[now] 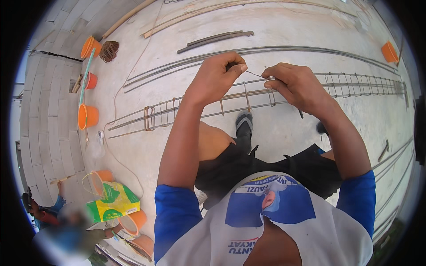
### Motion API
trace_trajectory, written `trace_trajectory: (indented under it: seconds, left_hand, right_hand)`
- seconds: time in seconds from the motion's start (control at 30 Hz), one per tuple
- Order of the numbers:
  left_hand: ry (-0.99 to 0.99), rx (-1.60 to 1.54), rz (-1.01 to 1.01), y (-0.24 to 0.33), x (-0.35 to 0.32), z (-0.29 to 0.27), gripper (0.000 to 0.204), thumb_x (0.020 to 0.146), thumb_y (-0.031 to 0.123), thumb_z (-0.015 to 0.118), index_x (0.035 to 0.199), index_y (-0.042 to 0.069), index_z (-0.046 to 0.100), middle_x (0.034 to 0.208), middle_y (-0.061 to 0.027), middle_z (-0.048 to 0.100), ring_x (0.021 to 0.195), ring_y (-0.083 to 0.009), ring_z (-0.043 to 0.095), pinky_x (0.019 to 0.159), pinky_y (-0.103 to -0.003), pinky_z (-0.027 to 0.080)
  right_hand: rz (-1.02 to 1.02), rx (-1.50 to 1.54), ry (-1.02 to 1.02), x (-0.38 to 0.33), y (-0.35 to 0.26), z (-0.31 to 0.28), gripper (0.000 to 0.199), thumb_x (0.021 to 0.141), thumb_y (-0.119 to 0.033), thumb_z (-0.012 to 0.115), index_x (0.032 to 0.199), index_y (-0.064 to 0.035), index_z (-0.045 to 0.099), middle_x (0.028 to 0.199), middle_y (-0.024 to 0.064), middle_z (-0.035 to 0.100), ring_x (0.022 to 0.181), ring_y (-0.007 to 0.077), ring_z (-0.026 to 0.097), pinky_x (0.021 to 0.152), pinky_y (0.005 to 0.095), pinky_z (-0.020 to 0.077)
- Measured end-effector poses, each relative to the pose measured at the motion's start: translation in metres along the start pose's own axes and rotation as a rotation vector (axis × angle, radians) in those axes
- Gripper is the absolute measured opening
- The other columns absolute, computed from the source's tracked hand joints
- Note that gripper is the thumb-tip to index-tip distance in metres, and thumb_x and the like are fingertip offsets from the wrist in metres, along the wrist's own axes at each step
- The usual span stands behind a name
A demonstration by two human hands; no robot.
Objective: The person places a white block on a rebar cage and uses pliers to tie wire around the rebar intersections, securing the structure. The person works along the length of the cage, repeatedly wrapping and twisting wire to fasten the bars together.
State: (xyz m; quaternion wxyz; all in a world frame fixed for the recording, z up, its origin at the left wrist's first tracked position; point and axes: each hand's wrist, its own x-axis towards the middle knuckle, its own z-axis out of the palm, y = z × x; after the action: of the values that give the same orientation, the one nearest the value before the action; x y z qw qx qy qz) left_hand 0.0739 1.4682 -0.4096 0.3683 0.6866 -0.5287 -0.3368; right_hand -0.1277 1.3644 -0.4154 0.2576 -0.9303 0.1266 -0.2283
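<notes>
A short piece of thin tie wire [256, 74] stretches between my two hands, above a long rebar cage. My left hand [218, 74] pinches one end between thumb and fingers. The other end is in the closed fingertips of my right hand [293, 84]. Below the right hand a dark thin rod end [301, 114] sticks out; I cannot tell what it belongs to. The rebar cage [246, 96] lies across the floor under my hands, with bent square stirrups around its long bars. Its stirrups stand closer together toward the right end.
Loose rebars [284, 48] and dark metal lengths [215, 40] lie beyond the cage. Orange buckets [88, 116] line the block wall [49, 111] at left. Another person [66, 230] is at lower left, near a green-yellow sack [114, 201]. More bars [392, 164] lie at right.
</notes>
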Motion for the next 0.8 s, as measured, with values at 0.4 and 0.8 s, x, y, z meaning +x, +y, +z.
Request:
trace_trajectory:
  seconds: [0.4, 0.8]
  left_hand:
    - [0.002, 0.081, -0.12, -0.007, -0.007, 0.0, 0.022, 0.091, 0.022, 0.057, 0.094, 0.001, 0.063, 0.072, -0.0046, 0.054, 0.069, -0.0131, 0.048, 0.064, -0.029, 0.041]
    - [-0.21, -0.084, 0.029, 0.003, -0.051, -0.044, 0.021, 0.091, 0.021, 0.06, 0.089, 0.0, 0.062, 0.072, -0.0009, 0.053, 0.069, -0.0096, 0.047, 0.061, -0.026, 0.039]
  right_hand:
    - [0.038, -0.24, -0.104, -0.01, 0.003, 0.004, 0.017, 0.085, -0.013, 0.055, 0.099, -0.0096, 0.065, 0.069, 0.0124, 0.063, 0.067, 0.0309, 0.063, 0.063, 0.0397, 0.0487]
    - [0.141, 0.094, -0.115, 0.005, -0.022, -0.015, 0.018, 0.092, -0.014, 0.059, 0.1, -0.0008, 0.068, 0.081, 0.0113, 0.069, 0.068, 0.0193, 0.061, 0.066, 0.033, 0.0487]
